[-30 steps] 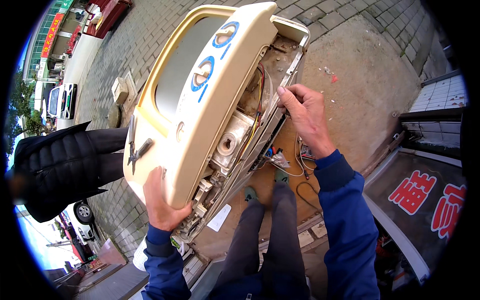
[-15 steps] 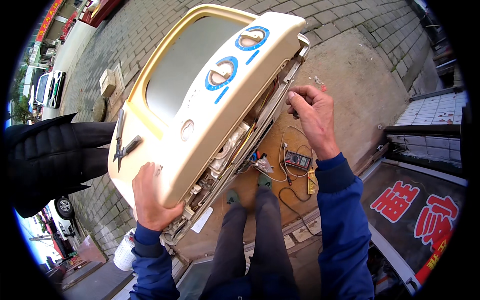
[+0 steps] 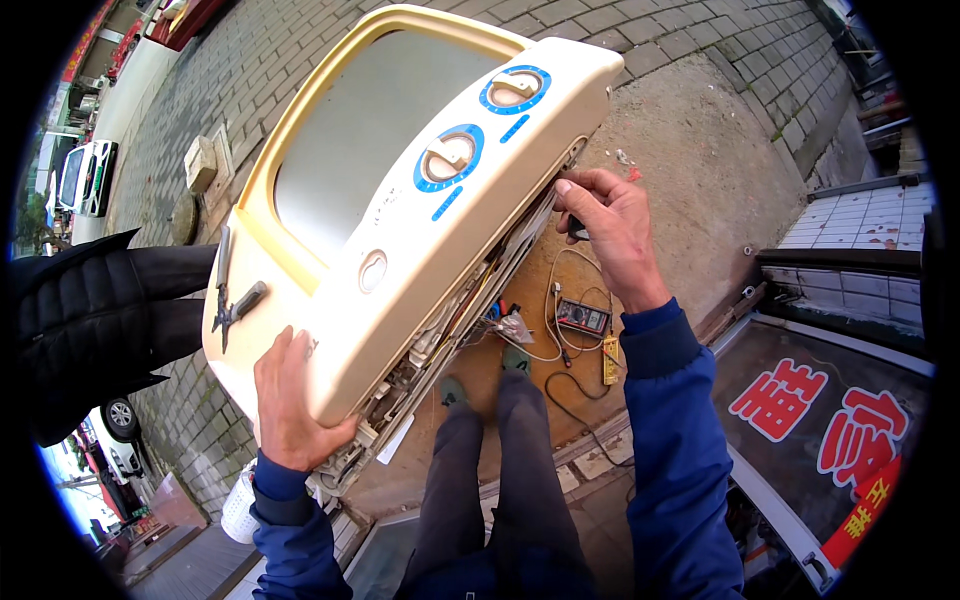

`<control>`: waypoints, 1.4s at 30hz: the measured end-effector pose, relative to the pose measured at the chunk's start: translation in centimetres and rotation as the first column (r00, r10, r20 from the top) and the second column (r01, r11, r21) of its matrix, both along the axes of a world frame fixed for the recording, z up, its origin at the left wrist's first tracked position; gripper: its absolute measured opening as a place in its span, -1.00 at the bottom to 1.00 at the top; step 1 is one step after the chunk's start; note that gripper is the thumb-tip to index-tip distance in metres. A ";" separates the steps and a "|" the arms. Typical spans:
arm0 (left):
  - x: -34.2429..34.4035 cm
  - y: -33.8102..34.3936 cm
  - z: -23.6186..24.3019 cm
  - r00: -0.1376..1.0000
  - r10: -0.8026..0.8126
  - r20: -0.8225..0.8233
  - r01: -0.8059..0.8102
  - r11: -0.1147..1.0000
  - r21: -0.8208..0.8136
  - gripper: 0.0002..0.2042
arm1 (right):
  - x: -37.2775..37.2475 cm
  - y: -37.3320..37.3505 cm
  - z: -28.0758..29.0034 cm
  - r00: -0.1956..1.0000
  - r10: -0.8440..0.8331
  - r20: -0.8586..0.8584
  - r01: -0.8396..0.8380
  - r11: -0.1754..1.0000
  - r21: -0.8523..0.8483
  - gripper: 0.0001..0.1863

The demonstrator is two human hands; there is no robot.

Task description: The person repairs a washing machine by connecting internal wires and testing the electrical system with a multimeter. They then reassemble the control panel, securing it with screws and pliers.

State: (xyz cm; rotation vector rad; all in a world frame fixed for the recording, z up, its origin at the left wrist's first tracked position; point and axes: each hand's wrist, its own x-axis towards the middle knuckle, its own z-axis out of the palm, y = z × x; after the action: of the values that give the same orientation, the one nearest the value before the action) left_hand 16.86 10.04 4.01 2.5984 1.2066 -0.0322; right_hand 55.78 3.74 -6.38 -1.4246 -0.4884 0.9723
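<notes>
A cream appliance cover point(image 3: 330, 320) with two blue-ringed dials point(image 3: 449, 158) and a large translucent lid point(image 3: 350, 140) lies over the machine's body; wiring and metal parts point(image 3: 410, 365) show in a narrow gap along its right side. My left hand point(image 3: 298, 400) grips the cover's lower left part, thumb at the edge. At the right edge, my right hand point(image 3: 605, 225) has its fingers closed on something small and dark, too hidden to name. Pliers point(image 3: 225, 310) and a dark-handled tool point(image 3: 250, 298) lie on the cover.
On the ground below are a multimeter point(image 3: 582, 317), cables, a plastic bag point(image 3: 516, 330) and a yellow power strip point(image 3: 610, 358). A person point(image 3: 90, 320) in black stands at the left. A sign panel point(image 3: 775, 420) is at right, a white container point(image 3: 240, 505) at lower left, parked cars beyond.
The cover has swung down toward the right over the body, narrowing the open gap. Both my hands have moved with it, and the dials now face more upward.
</notes>
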 end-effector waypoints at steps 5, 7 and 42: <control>-0.2 0.4 0.4 0.999 -0.006 -0.032 0.005 1.000 -0.025 0.08 | 0.8 -0.2 0.7 0.990 -0.092 0.107 0.096 0.995 -0.036 -0.69; -0.3 0.3 0.3 1.000 0.007 -0.023 -0.008 0.999 -0.046 0.10 | 1.3 -0.1 1.0 0.989 -0.082 0.125 0.084 0.996 -0.014 -0.69; -18.6 -9.4 -3.9 0.146 0.872 0.467 -0.522 0.469 -0.712 -0.31 | -11.0 0.1 0.5 0.994 -0.069 0.081 0.089 0.959 -0.270 -0.80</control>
State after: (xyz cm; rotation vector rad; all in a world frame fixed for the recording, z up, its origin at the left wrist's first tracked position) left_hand -1.74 0.61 0.11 1.0689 1.6419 0.9252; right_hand 44.74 3.79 -5.85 -1.7194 -0.3549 0.9539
